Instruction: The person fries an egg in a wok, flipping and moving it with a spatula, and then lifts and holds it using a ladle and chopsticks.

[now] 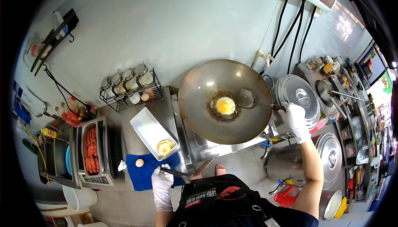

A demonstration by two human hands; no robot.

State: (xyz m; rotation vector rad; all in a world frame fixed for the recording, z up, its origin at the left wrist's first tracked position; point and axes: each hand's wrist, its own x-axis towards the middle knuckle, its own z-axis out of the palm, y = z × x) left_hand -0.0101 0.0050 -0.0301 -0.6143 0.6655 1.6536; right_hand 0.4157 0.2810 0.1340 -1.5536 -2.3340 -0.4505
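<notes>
My right hand (293, 119), in a white glove, grips the handle of a metal spatula (247, 98). The spatula's blade rests inside a large wok (195, 115), just right of a frying egg (225, 106) in bubbling oil. My left hand (162, 178), also gloved in white, is closed around a dark-handled tool (179, 172) over a blue cloth (139, 180). A whole brown egg (139, 162) sits on the cloth to its left. Beyond that hand, a white rectangular tray (146, 126) has a cooked egg (165, 147) at its near end.
A wire rack (132, 98) with jars and an egg stands behind the tray. Red sausage-like pieces (91, 150) fill a metal container at left. Lidded pots (297, 96) stand right of the wok, near crowded shelves (352, 140). A tap (268, 148) juts below the stove.
</notes>
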